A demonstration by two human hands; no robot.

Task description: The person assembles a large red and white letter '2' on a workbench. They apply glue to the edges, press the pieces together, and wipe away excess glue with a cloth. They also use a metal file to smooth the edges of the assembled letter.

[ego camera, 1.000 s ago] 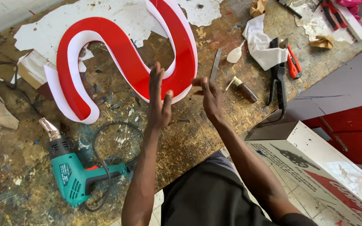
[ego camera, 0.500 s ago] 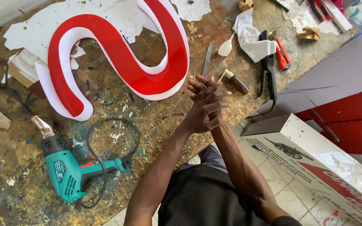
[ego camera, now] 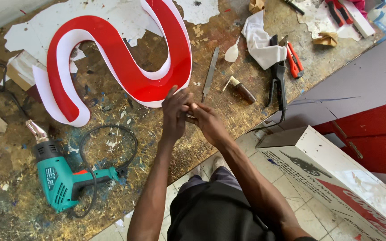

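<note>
Red S-shaped sign letter (ego camera: pixel 121 62) spans upper left to centre frame, long axis running left-right, its lower curve directly above both hands. Left hand (ego camera: pixel 175 117) nearer (fingertips near its edge), pressed palm-to-palm against right hand (ego camera: pixel 207 122); neither grasps anything.

My left hand (ego camera: pixel 175 111) and right hand (ego camera: pixel 206 120) meet palm to palm just off the lower edge of the red S-shaped sign letter (ego camera: pixel 121 67), with my left fingertips at its rim. The letter lies flat on the paint-spattered workbench (ego camera: pixel 228 111), its glossy red face up, with a white wall running round its outline. Its curves snake from lower left up toward the bench's far edge.
</note>
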